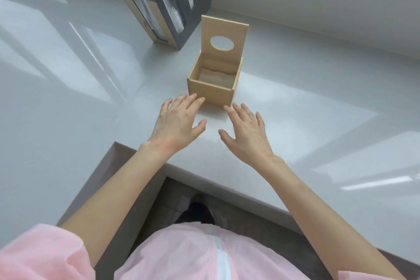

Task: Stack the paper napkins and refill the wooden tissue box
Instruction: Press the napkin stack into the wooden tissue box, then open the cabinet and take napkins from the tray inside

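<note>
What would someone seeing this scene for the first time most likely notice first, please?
Probably the wooden tissue box in the middle of the pale counter, its lid with an oval hole standing upright and some napkins low inside. Just in front of it, the left hand and right hand hover open and empty.

A pale grey, glossy counter (79, 102) is seen, crossed by bright window reflections, its near edge cut at an angle over a dark base. A wooden tissue box (210, 91) is set on it near the middle, lid (223, 29) stood upright at the back, an oval hole cut through it; a low layer of pale napkins (216, 78) is seen inside. Behind and to the left, near the wall, a dark holder (181, 38) with wooden dividers is placed, with clear sleeved stacks leaned in it.
</note>
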Demonstrator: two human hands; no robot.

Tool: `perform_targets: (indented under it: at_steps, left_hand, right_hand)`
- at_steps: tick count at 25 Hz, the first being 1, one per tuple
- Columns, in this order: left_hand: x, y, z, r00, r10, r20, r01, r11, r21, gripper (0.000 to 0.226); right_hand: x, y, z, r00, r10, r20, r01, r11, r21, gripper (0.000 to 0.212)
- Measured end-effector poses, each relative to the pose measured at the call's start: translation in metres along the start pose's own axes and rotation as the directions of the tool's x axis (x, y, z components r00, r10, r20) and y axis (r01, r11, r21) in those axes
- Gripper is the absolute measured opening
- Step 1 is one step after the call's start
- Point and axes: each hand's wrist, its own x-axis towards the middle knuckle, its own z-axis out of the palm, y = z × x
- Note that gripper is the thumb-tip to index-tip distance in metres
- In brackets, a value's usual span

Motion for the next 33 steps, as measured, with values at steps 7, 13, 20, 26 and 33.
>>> perform_targets:
  at_steps: [7, 13, 20, 26, 33]
  left_hand:
    - [-0.071, 0.011, 0.020, 0.986, -0.141, 0.087, 0.146, 0.988, -0.056, 0.053]
    - [-0.110, 0.015, 0.029, 0.976, -0.183, 0.114, 0.189, 0.981, -0.040, 0.057]
    - [-0.144, 0.008, 0.035, 0.981, -0.153, 0.122, 0.159, 0.986, -0.041, 0.058]
    - [-0.176, -0.008, 0.036, 0.985, -0.116, 0.125, 0.124, 0.991, -0.057, 0.058]
    - [-0.200, -0.033, 0.045, 0.986, -0.099, 0.132, 0.113, 0.989, -0.097, 0.056]
  right_hand:
    - [-0.058, 0.001, 0.028, 0.990, -0.022, 0.137, 0.022, 1.000, -0.003, 0.060]
    - [-0.087, -0.001, 0.037, 0.990, -0.017, 0.138, 0.018, 1.000, -0.003, 0.059]
    - [-0.120, -0.012, 0.051, 0.992, 0.024, 0.122, -0.024, 1.000, -0.005, 0.058]
    - [-0.154, -0.038, 0.072, 0.993, 0.065, 0.101, -0.067, 0.998, 0.011, 0.059]
    - [-0.170, -0.055, 0.097, 0.989, 0.108, 0.098, -0.108, 0.994, -0.003, 0.058]
